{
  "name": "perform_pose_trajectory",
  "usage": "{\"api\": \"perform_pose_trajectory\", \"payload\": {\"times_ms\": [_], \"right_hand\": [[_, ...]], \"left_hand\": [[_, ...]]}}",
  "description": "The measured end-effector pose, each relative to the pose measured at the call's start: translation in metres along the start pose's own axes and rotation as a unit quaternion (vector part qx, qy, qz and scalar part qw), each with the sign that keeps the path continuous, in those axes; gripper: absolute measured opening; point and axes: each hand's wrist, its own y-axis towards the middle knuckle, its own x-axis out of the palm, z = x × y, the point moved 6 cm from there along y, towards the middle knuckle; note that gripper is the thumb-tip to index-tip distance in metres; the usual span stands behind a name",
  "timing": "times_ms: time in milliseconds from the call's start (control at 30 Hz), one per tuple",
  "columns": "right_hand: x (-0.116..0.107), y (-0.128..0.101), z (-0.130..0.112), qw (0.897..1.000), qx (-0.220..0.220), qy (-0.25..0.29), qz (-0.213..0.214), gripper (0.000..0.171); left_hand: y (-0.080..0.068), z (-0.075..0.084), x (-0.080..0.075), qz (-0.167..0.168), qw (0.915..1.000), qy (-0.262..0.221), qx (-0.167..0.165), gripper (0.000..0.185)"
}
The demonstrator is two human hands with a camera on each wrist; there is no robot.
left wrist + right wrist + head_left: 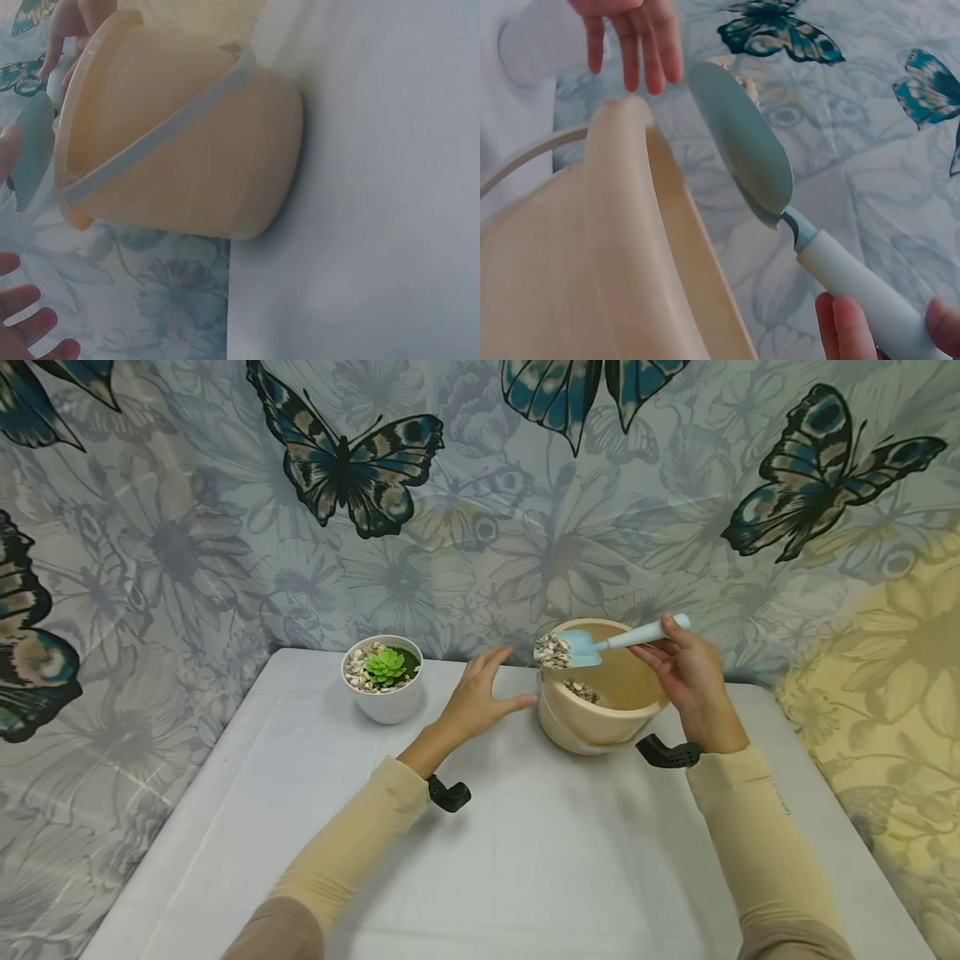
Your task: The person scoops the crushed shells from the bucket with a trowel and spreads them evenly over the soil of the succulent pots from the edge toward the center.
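Over the table (525, 860), the right hand's (690, 681) scoop (592, 647) points left, near-level.

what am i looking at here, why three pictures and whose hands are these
No machine here: a person works with bare hands and wears three cameras. The big picture comes from a camera on the head, looking down at a white table. The other two come from cameras strapped to each wrist, so they show the same things from very close.

On the table stands a beige bucket with a few pebbles at its bottom, and a small white pot holding a green succulent ringed by pebbles.

The right hand holds a light blue scoop loaded with pebbles over the bucket's rim. The left hand is open beside the bucket, not gripping anything.
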Motion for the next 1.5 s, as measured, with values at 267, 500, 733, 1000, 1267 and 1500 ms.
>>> {"api": "perform_pose_trajectory", "payload": {"times_ms": [267,500,733,1000,1267,1500], "right_hand": [[0.010,0.000,0.008,1.000,-0.009,-0.008,-0.012,0.012],[0.016,0.002,0.016,1.000,-0.009,-0.013,-0.011,0.012],[0.020,0.003,0.025,1.000,-0.003,-0.011,-0.010,0.011],[0.026,0.005,0.034,1.000,-0.003,-0.016,-0.006,0.010],[0.034,0.006,0.043,1.000,0.003,-0.028,-0.007,0.014],[0.040,0.008,0.051,0.999,0.012,-0.031,-0.003,0.014]], "left_hand": [[-0.009,-0.006,-0.014,0.017,0.9998,-0.004,0.004,0.081],[-0.014,-0.011,-0.020,0.031,0.9995,-0.001,0.007,0.082],[-0.016,-0.014,-0.026,0.037,0.9993,-0.007,0.005,0.080],[-0.019,-0.019,-0.037,0.050,0.9987,-0.002,-0.014,0.078],[-0.022,-0.024,-0.047,0.055,0.9982,-0.013,-0.017,0.078],[-0.025,-0.028,-0.058,0.064,0.9976,-0.014,-0.021,0.077]]}}
